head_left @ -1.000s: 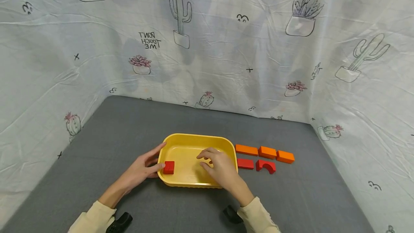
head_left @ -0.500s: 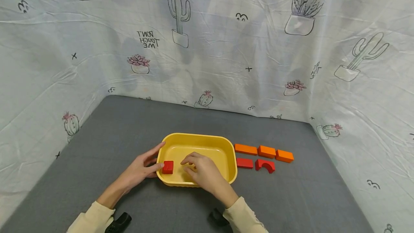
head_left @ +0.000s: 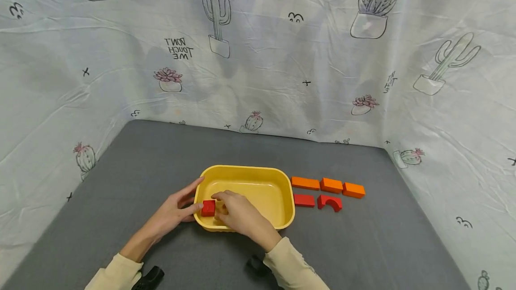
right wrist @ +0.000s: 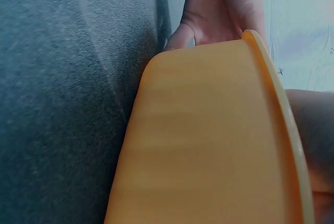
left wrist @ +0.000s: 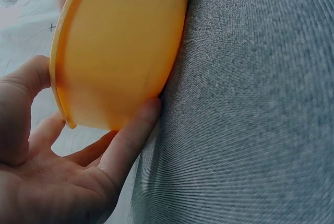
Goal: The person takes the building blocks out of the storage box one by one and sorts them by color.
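Observation:
A yellow plastic tub [head_left: 251, 173] stands on the grey cloth. My left hand [head_left: 177, 208] grips its left end, the thumb over the rim and the fingers along the outer wall, as the left wrist view shows with the tub wall [left wrist: 120, 51]. Inside, against that end, sits a red block [head_left: 208, 208], close to the left thumb. My right hand [head_left: 242, 215] reaches over the near rim into the tub. Its fingers and thumb are parted, right beside the block's right side; whether they touch it I cannot tell. In the right wrist view the tub's side wall [right wrist: 209, 130] hides most of this hand.
Right of the tub lie three orange blocks [head_left: 331, 185] in a row. Before them are a flat red block [head_left: 304, 200] and a red arch block [head_left: 329, 202]. White cloth walls [head_left: 258, 57] with cactus drawings rise behind and at both sides.
My right hand has moved left across the inside of the tub, up to the red block. The left hand keeps its hold on the tub. The head view has shifted slightly.

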The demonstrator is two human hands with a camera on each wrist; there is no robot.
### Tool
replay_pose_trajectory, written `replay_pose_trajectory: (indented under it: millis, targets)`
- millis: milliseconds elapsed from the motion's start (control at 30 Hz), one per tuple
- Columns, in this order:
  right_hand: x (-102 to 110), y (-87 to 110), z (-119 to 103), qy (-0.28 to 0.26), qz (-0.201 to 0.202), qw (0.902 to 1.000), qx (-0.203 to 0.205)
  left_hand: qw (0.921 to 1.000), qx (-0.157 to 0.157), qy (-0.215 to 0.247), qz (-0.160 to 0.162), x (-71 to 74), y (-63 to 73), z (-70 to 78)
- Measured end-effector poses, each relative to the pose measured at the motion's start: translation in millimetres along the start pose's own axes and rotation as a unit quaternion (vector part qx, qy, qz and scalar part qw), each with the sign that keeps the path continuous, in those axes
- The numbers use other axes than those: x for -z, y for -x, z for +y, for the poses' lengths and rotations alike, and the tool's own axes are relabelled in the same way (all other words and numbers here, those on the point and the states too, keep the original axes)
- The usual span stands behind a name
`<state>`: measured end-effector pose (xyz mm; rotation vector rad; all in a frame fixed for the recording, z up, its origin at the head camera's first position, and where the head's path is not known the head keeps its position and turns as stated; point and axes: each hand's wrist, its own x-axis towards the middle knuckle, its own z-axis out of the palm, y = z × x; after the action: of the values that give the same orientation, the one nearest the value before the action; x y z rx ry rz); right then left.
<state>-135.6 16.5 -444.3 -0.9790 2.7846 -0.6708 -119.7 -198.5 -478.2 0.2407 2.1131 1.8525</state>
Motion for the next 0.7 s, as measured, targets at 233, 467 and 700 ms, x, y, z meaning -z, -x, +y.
replay_pose_trajectory:
  millis: [233, 467, 700]
  targets:
    - [-8, -13.4, -5, 0.017, -0.014, 0.9998, -0.003, 1.0, 0.0, 0.003, 0.001, -0.2, 0.7, -0.2]
    - [-13, -15.8, 0, -0.007, -0.003, 0.9999, -0.012, 0.9999, 0.0, 0.014, -0.005, -3.3, 0.8, -1.5]
    - [-5, -7.4, 9, -0.042, 0.002, 0.9985, -0.035, 0.9999, -0.004, 0.01, -0.001, -2.2, 0.8, -1.0]
